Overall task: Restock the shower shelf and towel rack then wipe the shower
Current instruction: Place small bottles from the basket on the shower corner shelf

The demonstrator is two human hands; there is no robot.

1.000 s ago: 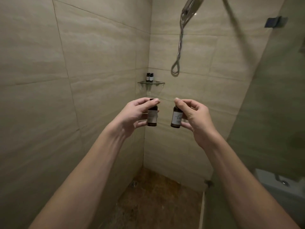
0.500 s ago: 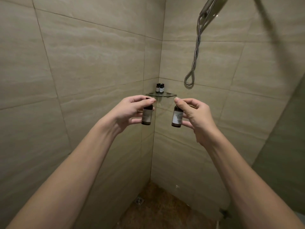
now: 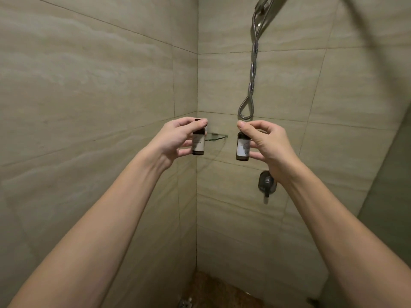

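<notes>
Both hands are raised at arm's length toward the shower corner, each clamped on a small bottle. The left hand (image 3: 175, 138) pinches the left bottle (image 3: 198, 143) from cap to base, one finger curled over the cap and another digit under the bottom. The right hand (image 3: 269, 143) grips the right bottle (image 3: 242, 148) the same way, a fingertip pressed on the cap and a finger tucked below. The two hands are apart, with the corner showing between them.

Beige tiled walls (image 3: 89, 85) fill most of the view and meet in a vertical corner joint at the centre. A glass panel (image 3: 391, 207) stands along the right edge. A patch of brown mottled floor (image 3: 222, 292) shows at the bottom. From the shower head (image 3: 264, 3) at the top edge a twisted metal hose (image 3: 253, 63) hangs down the back wall and ends in a loop just above the right hand. A dark round valve handle (image 3: 266, 182) sits on the back wall just under the right wrist.

The glass corner shelf (image 3: 216, 137) is fixed in the corner at the height of the hands. Its left end is hidden behind the left hand and left bottle; its curved front edge shows in the gap between the two bottles. Both bottles are dark brown, upright, with pale labels whose print is too blurred to read. Neither rests on the shelf; both are held in the air in front of it. A metal floor drain (image 3: 185, 303) shows at the bottom edge.
</notes>
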